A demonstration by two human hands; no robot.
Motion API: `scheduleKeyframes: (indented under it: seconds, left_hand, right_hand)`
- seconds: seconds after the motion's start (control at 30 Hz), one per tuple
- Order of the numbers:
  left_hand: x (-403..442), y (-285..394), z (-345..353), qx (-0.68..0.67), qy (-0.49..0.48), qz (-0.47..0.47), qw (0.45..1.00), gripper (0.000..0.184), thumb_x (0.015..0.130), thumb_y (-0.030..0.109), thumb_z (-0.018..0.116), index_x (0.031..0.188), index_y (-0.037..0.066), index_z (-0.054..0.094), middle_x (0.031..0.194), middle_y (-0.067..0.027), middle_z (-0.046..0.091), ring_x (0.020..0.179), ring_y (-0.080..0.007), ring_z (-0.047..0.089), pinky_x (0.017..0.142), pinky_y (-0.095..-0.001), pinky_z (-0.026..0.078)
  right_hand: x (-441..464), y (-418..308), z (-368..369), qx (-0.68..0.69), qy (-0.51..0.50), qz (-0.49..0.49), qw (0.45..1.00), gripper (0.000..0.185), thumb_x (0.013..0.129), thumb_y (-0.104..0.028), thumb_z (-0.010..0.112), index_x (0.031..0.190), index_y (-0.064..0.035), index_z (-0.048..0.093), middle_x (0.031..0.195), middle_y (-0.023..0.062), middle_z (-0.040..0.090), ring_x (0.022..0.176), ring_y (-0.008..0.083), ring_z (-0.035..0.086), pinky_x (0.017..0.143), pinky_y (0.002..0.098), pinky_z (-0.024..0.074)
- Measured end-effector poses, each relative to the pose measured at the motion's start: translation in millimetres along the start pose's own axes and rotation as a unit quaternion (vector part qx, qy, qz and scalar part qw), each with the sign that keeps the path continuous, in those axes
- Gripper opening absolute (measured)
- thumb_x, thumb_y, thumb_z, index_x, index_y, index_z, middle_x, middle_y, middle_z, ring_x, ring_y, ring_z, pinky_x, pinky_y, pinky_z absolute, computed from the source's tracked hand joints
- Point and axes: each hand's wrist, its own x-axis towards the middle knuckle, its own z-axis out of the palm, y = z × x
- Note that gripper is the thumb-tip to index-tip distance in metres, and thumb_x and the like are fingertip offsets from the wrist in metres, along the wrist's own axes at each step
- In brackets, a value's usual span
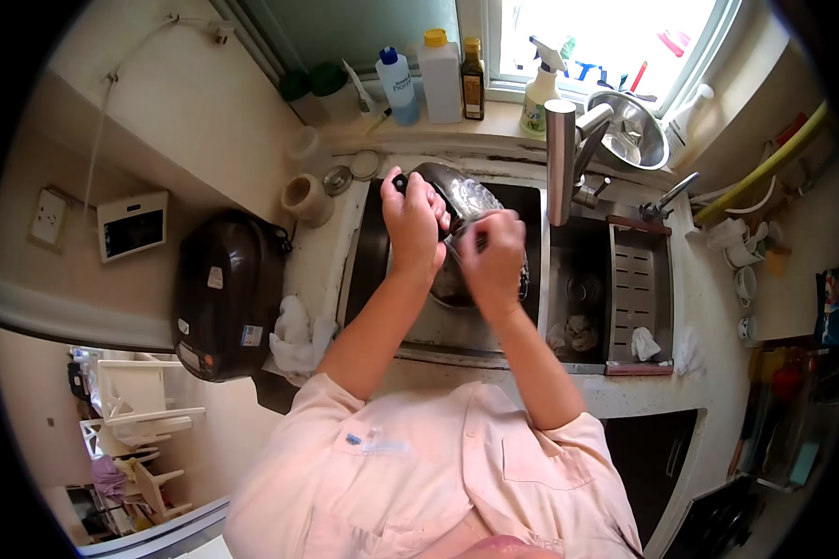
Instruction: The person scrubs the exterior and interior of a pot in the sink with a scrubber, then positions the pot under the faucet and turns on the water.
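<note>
In the left basin of the sink [522, 349], a dark pan [452, 182] is held tilted, with whitish suds over its surface. My left hand [412, 224] is closed around the pan's black handle. Against the sudsy side of the pan, my right hand [494, 252] is bent with its fingers curled in, smeared by motion. Something dark shows at its fingers, but I cannot make out what it is.
A tall metal faucet [560, 163] rises right of the pan. A slotted metal tray [634, 298] sits in the right basin. Bottles and a steel bowl [629, 130] line the windowsill. A dark rice cooker [228, 298] and a white cloth [295, 335] stand left of the sink.
</note>
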Motion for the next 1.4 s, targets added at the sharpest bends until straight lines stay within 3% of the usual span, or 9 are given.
scheduleKeyframes:
  seconds: [0.2,0.3,0.53,0.67,0.8,0.93,1.13,1.23,1.4]
  left_hand:
    - [8,0,-4,-0.001,-0.006,-0.003,1.000,0.045,0.090,0.012,0.042,0.129,0.003,0.020,0.063,-0.0017,0.038,0.045,-0.0091,0.036,0.038,-0.0247,0.033]
    - [8,-1,-3,-0.013,-0.002,-0.001,1.000,0.047,0.089,0.011,0.042,0.129,0.003,0.020,0.063,-0.0018,0.038,0.046,-0.0092,0.036,0.038,-0.0248,0.033]
    - [12,-1,-6,-0.024,0.005,0.002,1.000,0.046,0.089,0.010,0.043,0.128,0.002,0.021,0.063,-0.0021,0.039,0.046,-0.0098,0.037,0.038,-0.0253,0.034]
    - [5,-1,-3,-0.020,0.008,0.003,1.000,0.044,0.089,0.011,0.042,0.127,0.002,0.021,0.062,-0.0020,0.039,0.045,-0.0095,0.036,0.038,-0.0250,0.034]
    - [-14,2,-1,0.001,0.000,0.001,1.000,0.045,0.090,0.011,0.042,0.128,0.003,0.021,0.061,-0.0011,0.038,0.044,-0.0087,0.036,0.037,-0.0244,0.033]
    - [-13,-1,3,-0.001,-0.025,-0.006,1.000,0.045,0.090,0.011,0.044,0.129,0.000,0.024,0.065,-0.0014,0.037,0.048,-0.0084,0.035,0.040,-0.0239,0.032]
    - [-9,-10,8,-0.020,-0.035,0.001,0.999,0.047,0.092,0.013,0.042,0.130,0.004,0.018,0.063,-0.0018,0.038,0.045,-0.0084,0.037,0.038,-0.0239,0.034]
    - [-8,-12,10,-0.017,-0.023,0.006,1.000,0.045,0.090,0.011,0.043,0.128,0.002,0.020,0.061,-0.0016,0.038,0.045,-0.0088,0.037,0.037,-0.0243,0.034]
    - [-10,-6,6,-0.009,0.005,0.002,1.000,0.046,0.089,0.011,0.043,0.128,0.002,0.020,0.062,-0.0018,0.039,0.045,-0.0094,0.037,0.038,-0.0248,0.034]
  right_hand:
    - [9,24,10,-0.024,-0.015,0.135,0.990,0.012,0.073,-0.004,0.058,0.073,-0.0013,0.046,0.079,0.0147,0.048,0.076,0.0331,0.048,0.067,0.0418,0.0399]
    - [-12,-2,8,-0.001,-0.040,0.012,0.999,0.013,0.070,-0.004,0.060,0.073,-0.0029,0.047,0.079,0.0134,0.048,0.076,0.0330,0.048,0.068,0.0423,0.0411]
    - [12,24,4,-0.026,-0.009,0.150,0.988,0.011,0.074,-0.006,0.057,0.072,-0.0021,0.047,0.076,0.0143,0.048,0.075,0.0333,0.049,0.067,0.0414,0.0407]
    - [-10,-1,11,-0.081,-0.030,0.038,0.996,0.011,0.073,-0.006,0.058,0.073,-0.0027,0.048,0.078,0.0134,0.049,0.075,0.0329,0.049,0.067,0.0430,0.0412]
    - [17,35,6,-0.070,-0.057,0.210,0.974,0.010,0.076,-0.010,0.057,0.074,-0.0031,0.050,0.081,0.0136,0.051,0.077,0.0325,0.051,0.068,0.0425,0.0432]
    - [-15,-6,-2,-0.041,-0.001,0.016,0.999,0.013,0.071,-0.004,0.059,0.074,-0.0036,0.046,0.080,0.0129,0.048,0.076,0.0321,0.048,0.067,0.0415,0.0411]
    - [2,28,-12,-0.038,-0.012,0.144,0.989,0.014,0.074,-0.005,0.058,0.075,-0.0027,0.045,0.078,0.0131,0.048,0.076,0.0334,0.048,0.067,0.0412,0.0405]
    - [-13,0,-1,0.007,0.022,0.007,1.000,0.014,0.073,-0.005,0.058,0.075,-0.0025,0.044,0.077,0.0140,0.047,0.075,0.0338,0.048,0.066,0.0421,0.0405]
    - [3,15,12,-0.056,-0.016,0.149,0.987,0.015,0.075,-0.007,0.058,0.078,-0.0026,0.044,0.080,0.0137,0.047,0.077,0.0332,0.047,0.067,0.0430,0.0401]
